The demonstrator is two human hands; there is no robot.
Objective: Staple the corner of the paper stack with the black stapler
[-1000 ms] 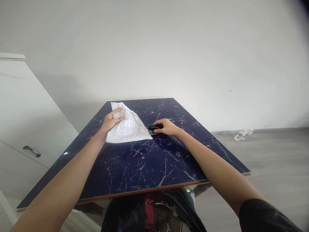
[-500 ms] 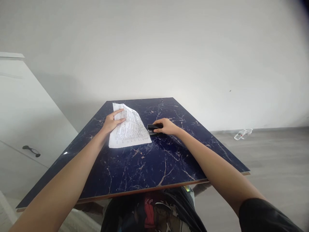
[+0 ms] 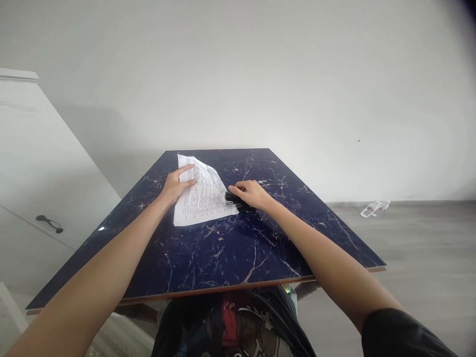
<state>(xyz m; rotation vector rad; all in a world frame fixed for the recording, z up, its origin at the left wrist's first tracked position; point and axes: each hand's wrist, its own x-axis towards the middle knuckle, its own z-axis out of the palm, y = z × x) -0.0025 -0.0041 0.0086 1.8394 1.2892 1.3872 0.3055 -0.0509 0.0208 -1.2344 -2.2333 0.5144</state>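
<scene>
Printed sheets of paper (image 3: 203,198) lie slightly bent on the dark blue marbled table (image 3: 223,263). At their left edge my left hand (image 3: 176,186) grips them, fingers on top and the rest of the grip hidden beneath. A black stapler (image 3: 233,199) sits at the right edge of the paper, its front end overlapping the sheets. My right hand (image 3: 253,193) is closed over the stapler from the right, with the thumb side on its top.
A white cabinet (image 3: 33,163) with a dark handle (image 3: 50,224) stands to the left. The table's far edge meets a pale wall (image 3: 238,74). Clear crumpled plastic (image 3: 375,208) lies on the grey floor at the right.
My left hand has shifted the paper a little to the right, so its edge now reaches into the stapler's front. My right hand has moved further over the stapler's top.
</scene>
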